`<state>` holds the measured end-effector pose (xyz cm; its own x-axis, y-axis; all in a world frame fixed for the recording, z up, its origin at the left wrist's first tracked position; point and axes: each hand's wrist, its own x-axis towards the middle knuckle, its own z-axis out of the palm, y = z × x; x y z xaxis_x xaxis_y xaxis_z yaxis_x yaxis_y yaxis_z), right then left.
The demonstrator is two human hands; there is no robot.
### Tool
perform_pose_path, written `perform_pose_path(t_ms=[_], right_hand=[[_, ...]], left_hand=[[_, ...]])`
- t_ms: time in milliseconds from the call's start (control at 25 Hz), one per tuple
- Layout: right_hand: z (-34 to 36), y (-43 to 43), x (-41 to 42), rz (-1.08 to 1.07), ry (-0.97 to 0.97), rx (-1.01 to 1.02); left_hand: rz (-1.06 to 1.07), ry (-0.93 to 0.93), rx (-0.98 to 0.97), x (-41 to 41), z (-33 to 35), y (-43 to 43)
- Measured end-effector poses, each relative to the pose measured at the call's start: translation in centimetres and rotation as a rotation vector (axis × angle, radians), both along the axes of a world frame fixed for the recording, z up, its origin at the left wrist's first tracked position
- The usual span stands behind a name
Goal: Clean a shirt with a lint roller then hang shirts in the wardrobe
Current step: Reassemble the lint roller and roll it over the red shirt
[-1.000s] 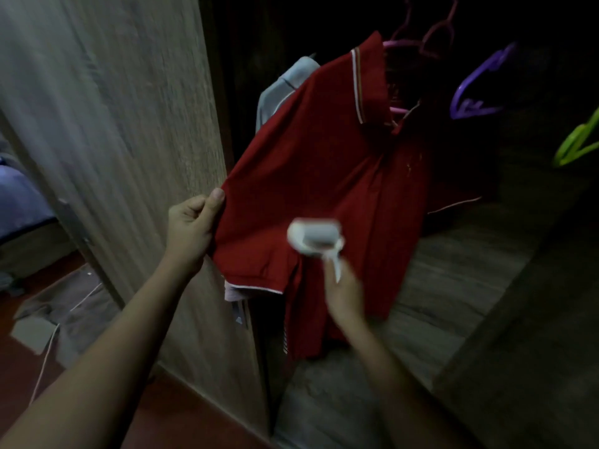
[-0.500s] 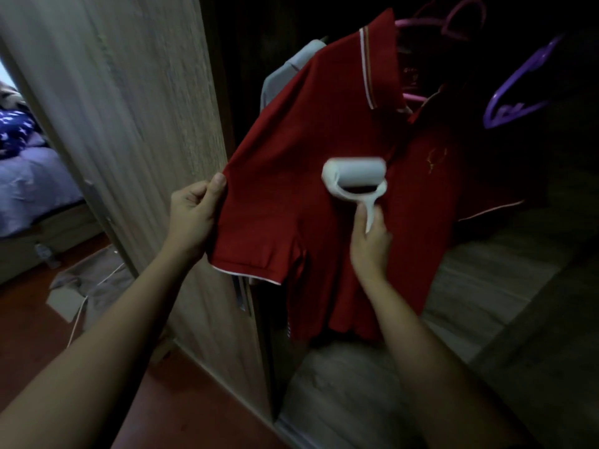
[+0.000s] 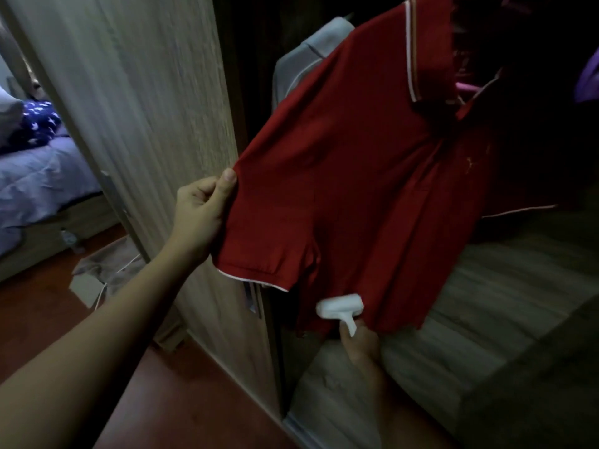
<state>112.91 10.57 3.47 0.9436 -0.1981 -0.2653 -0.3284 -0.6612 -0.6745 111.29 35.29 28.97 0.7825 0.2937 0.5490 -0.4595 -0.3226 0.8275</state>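
Note:
A red polo shirt (image 3: 366, 176) with white-trimmed collar and sleeves hangs on a pink hanger (image 3: 466, 87) inside the open wardrobe. My left hand (image 3: 201, 215) pinches the shirt's left sleeve edge and pulls it taut toward the door. My right hand (image 3: 359, 343) grips the handle of a white lint roller (image 3: 340, 305), whose roll lies against the shirt's lower front near the hem.
The wooden wardrobe door (image 3: 146, 124) stands open at the left. A grey shirt (image 3: 311, 50) hangs behind the red one. A purple hanger (image 3: 588, 79) shows at the right edge. The wardrobe's wooden floor (image 3: 470, 312) lies below. A bed (image 3: 39, 176) and a cardboard box (image 3: 97, 273) sit far left.
The lint roller went from the shirt's middle up to its chest, then down to the lower hem. My left hand kept its hold on the sleeve.

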Motion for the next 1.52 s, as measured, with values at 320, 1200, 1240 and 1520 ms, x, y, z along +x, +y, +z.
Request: perform_pose_path(t_ms=[320, 1200, 1240, 1520], right_hand=[[23.1, -2.7, 1.8, 0.048, -0.896, 0.21], [20.0, -7.2, 5.9, -0.271, -0.713, 0.338], [17.6, -5.8, 4.6, -0.194, -0.656, 0.333], [14.9, -7.0, 5.2, -0.307, -0.579, 0.291]], left_hand=[[-0.007, 0.021, -0.046, 0.1, -0.1, 0.0], [0.003, 0.01, -0.099, 0.3, -0.4, -0.2], [0.002, 0.012, -0.099, 0.2, -0.4, -0.3], [0.027, 0.011, -0.025, 0.0, -0.2, 0.0]])
